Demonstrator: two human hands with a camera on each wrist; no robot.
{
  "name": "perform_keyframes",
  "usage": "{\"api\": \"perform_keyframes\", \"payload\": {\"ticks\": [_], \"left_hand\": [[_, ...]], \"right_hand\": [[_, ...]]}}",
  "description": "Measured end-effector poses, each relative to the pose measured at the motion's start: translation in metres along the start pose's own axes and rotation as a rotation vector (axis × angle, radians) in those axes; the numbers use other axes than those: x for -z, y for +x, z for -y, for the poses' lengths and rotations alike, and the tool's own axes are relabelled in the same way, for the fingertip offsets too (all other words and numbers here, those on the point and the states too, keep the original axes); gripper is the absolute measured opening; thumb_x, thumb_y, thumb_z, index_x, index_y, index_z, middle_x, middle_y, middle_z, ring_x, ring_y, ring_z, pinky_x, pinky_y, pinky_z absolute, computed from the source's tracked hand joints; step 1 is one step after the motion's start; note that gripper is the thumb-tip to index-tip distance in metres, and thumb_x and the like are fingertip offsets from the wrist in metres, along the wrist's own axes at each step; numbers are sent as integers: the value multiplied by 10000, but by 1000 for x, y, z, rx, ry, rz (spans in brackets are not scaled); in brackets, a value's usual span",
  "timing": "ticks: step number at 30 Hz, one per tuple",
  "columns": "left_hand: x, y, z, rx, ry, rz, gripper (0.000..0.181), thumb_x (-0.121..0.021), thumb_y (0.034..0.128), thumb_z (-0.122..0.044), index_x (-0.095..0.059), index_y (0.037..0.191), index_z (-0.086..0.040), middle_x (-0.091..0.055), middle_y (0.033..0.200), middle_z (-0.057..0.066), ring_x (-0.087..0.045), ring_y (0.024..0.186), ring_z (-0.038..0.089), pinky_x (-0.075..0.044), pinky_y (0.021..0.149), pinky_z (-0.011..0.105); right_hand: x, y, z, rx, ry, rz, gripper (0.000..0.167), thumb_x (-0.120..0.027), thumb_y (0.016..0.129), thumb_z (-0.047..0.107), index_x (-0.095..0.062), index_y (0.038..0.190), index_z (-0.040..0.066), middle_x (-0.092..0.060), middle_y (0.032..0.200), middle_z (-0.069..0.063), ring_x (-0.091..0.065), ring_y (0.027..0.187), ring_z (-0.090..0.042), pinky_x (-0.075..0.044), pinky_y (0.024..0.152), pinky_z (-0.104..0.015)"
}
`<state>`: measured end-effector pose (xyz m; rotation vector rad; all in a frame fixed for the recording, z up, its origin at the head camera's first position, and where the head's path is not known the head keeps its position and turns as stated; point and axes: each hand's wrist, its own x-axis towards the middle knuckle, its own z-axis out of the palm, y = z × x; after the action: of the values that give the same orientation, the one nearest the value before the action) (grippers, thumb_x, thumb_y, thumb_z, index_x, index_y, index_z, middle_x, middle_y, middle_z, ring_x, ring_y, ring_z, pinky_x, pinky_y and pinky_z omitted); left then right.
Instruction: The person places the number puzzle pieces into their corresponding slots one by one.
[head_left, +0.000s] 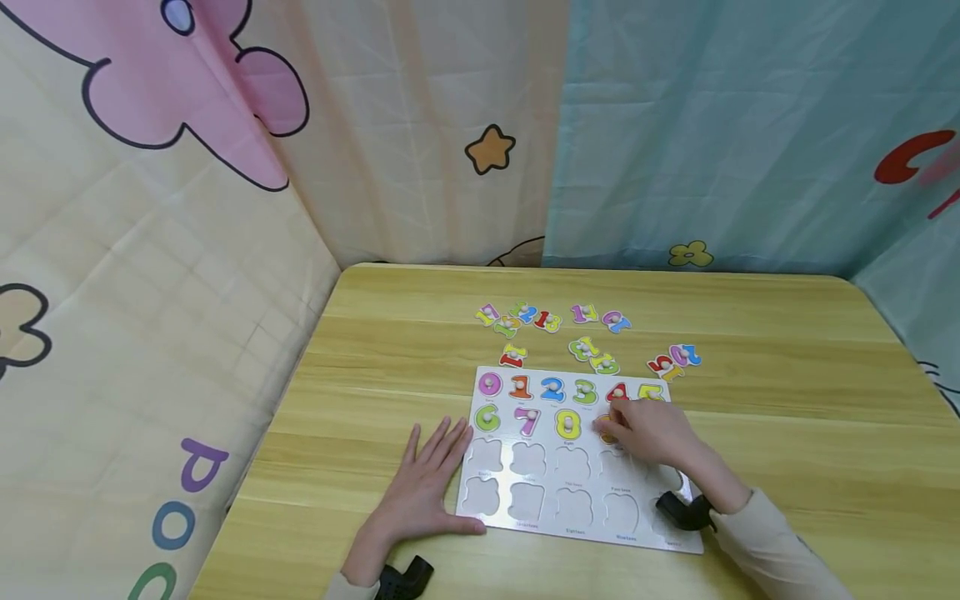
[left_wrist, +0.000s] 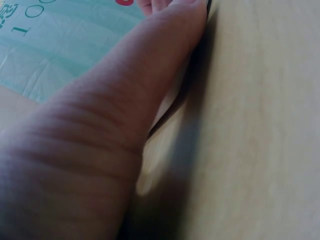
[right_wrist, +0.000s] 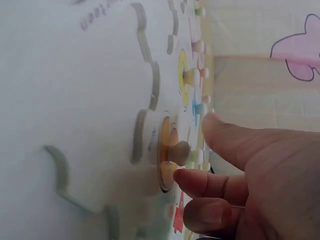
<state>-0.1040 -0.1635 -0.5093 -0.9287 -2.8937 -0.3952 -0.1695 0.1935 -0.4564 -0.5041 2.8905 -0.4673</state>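
A white number puzzle board (head_left: 550, 500) lies on the table, its top two rows filled with knobbed digits and its lower two rows showing hollow cutouts. My left hand (head_left: 426, 487) lies flat along the board's left edge, fingers spread and thumb at the lower left corner. Over the end of the second row is my right hand (head_left: 654, 429), beside the orange nine piece (right_wrist: 166, 135). In the right wrist view, thumb and fingertips stand apart around that piece's knob (right_wrist: 178, 153); one fingertip is close to the piece, contact unclear. The yellow eight (head_left: 567, 425) sits left of it.
Several loose two-digit number pieces (head_left: 547, 322) lie beyond the board. More are at the right, such as a red and yellow fifteen (head_left: 664, 367). Printed curtains (head_left: 420, 167) rise behind the wooden table (head_left: 810, 400).
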Motion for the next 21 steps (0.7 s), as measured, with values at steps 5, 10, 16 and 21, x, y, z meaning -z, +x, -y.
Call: {"api": "perform_keyframes", "payload": {"ticks": [5,10,16,21], "left_hand": [[0,1,0,-3,-3,0,1229,-479,640,-884,-176,1523,-85,-132,1578,62,-85,1428,288,-3,1097,586],[1,1,-1,5,0,17,1232,-468,639,-890,-162,1525,-90,-114,1581,53,-63,1431,273,18,1101,573],[2,1,-1,17,6,30,1228,-465,640,-890,-149,1529,-104,-100,1584,40,-47,1433,259,33,1104,559],[0,0,0,7,2,8,1234,-478,634,-887,-169,1525,-91,-125,1579,54,-71,1431,274,18,1101,572]], "right_hand": [[14,13,-6,-21,60,-31,297,-618,911,385,-528,748,154,-419,544,34,-401,489,-141,-270,470,-272],[26,31,-22,-12,90,-95,208,-652,904,285,-566,816,117,-418,548,20,-389,469,-153,-276,438,-265],[41,67,-49,47,-18,-209,194,-648,902,145,-612,1058,35,-490,661,-10,-423,514,-162,-324,425,-284],[48,95,-65,22,-109,-218,315,-645,903,146,-578,1188,30,-567,807,-78,-511,619,-212,-411,474,-342]]}}
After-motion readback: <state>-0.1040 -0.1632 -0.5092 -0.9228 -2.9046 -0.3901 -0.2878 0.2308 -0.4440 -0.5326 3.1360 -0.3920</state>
